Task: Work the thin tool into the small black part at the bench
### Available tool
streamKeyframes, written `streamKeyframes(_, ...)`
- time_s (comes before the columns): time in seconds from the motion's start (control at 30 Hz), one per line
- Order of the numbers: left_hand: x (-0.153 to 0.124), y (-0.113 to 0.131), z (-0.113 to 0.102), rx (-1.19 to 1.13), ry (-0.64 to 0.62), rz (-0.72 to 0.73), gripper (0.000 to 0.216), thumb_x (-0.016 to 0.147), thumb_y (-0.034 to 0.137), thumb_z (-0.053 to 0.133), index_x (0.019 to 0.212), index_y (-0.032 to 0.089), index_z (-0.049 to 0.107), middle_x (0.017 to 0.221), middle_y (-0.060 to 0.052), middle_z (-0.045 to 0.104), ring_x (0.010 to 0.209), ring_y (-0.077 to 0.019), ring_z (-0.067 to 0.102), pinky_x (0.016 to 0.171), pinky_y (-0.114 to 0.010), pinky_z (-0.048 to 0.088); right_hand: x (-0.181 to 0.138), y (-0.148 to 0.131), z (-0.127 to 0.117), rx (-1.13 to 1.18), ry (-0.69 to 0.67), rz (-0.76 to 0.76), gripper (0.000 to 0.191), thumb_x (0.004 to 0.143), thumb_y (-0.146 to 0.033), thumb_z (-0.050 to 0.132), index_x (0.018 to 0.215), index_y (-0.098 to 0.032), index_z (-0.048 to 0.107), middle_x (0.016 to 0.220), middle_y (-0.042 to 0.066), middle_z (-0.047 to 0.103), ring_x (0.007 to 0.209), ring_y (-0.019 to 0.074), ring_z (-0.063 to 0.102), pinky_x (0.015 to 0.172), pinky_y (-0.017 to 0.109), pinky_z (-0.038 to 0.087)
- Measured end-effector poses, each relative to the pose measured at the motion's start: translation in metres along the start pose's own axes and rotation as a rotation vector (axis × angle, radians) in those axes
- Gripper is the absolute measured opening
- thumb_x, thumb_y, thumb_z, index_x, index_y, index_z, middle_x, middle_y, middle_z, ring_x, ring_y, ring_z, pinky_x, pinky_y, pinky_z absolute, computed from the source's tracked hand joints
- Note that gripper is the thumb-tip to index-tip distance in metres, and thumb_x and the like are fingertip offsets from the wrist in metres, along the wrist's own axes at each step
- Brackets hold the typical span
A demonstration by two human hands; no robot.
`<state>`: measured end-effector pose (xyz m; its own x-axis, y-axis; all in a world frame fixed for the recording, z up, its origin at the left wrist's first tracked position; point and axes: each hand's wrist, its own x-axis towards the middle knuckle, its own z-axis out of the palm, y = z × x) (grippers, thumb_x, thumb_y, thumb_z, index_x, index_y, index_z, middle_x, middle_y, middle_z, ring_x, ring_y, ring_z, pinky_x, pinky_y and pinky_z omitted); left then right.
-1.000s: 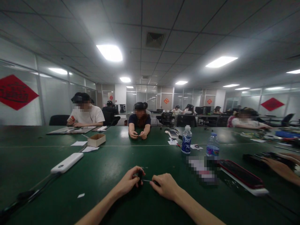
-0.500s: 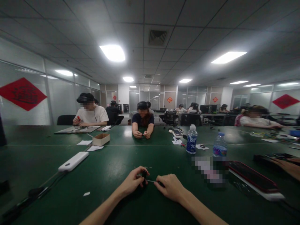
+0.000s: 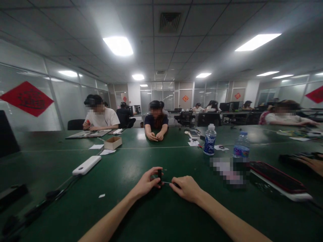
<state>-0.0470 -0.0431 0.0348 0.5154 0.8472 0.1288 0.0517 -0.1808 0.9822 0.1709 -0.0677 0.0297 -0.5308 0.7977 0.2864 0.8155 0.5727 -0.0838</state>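
Just above the green table (image 3: pixel 131 215), my left hand (image 3: pixel 147 183) pinches a small black block-shaped piece (image 3: pixel 159 174) between thumb and fingers, holding it upright. My right hand (image 3: pixel 186 188) is closed round the dark handle of a screwdriver (image 3: pixel 166 183), most of which the fingers hide. Its thin metal shaft points left at the lower part of the black piece. Whether the tip touches the piece or enters it is too small to tell.
To the left lie a white power bank (image 3: pixel 87 165) with cables, a paper scrap (image 3: pixel 102 196) and a small cardboard box (image 3: pixel 112 143). Two bottles (image 3: pixel 209 140) and a red-edged phone (image 3: pixel 279 176) are on the right. A co-worker (image 3: pixel 156 122) sits opposite.
The black piece now stands straighter and shows more clearly in my left hand. The screwdriver still points at it. The whole view has shifted slightly, with the table things appearing higher.
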Motion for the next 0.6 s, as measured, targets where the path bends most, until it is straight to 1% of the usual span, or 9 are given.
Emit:
streamKeyframes(0.13,0.0016,-0.0029,-0.0017,-0.010,-0.007,-0.007,0.051,0.078,0.028,0.062,0.125,0.020,0.046,0.120,-0.013,0.051,0.086,-0.0190,0.063,0.075,-0.035,0.050,0.0001,-0.0012,-0.0022,-0.018,-0.008,0.016,0.029,0.095,-0.037,0.038,0.090,-0.021,0.062,0.079,0.003,0.069,0.068,0.0152,0.063,0.061,0.022,0.039)
streamKeyframes(0.37,0.0013,-0.0048,-0.0055,-0.032,-0.032,-0.018,0.044,0.081,0.019,0.056,0.124,0.020,0.049,0.123,-0.014,0.051,0.091,-0.0212,0.063,0.082,-0.040,0.050,-0.0001,-0.0028,-0.0057,-0.018,-0.023,0.015,0.029,0.095,-0.036,0.038,0.091,-0.021,0.062,0.079,0.003,0.068,0.067,0.0149,0.063,0.061,0.022,0.039)
streamKeyframes(0.5,-0.0002,-0.0025,-0.0053,-0.027,-0.026,-0.019,0.042,0.082,0.021,0.055,0.124,0.020,0.048,0.123,-0.014,0.050,0.092,-0.0221,0.063,0.084,-0.041,0.049,0.0001,-0.0019,-0.0034,-0.028,-0.013,0.006,0.028,0.094,-0.037,0.039,0.092,-0.021,0.062,0.081,0.003,0.068,0.070,0.0158,0.064,0.063,0.023,0.040)
streamKeyframes(0.6,0.0005,-0.0029,-0.0042,-0.002,-0.014,-0.016,0.043,0.081,0.021,0.057,0.123,0.020,0.048,0.123,-0.014,0.048,0.092,-0.0224,0.063,0.083,-0.041,0.049,0.0002,-0.0031,-0.0043,-0.020,-0.016,0.016,0.028,0.094,-0.036,0.039,0.091,-0.021,0.062,0.080,0.002,0.068,0.070,0.0156,0.064,0.063,0.023,0.040)
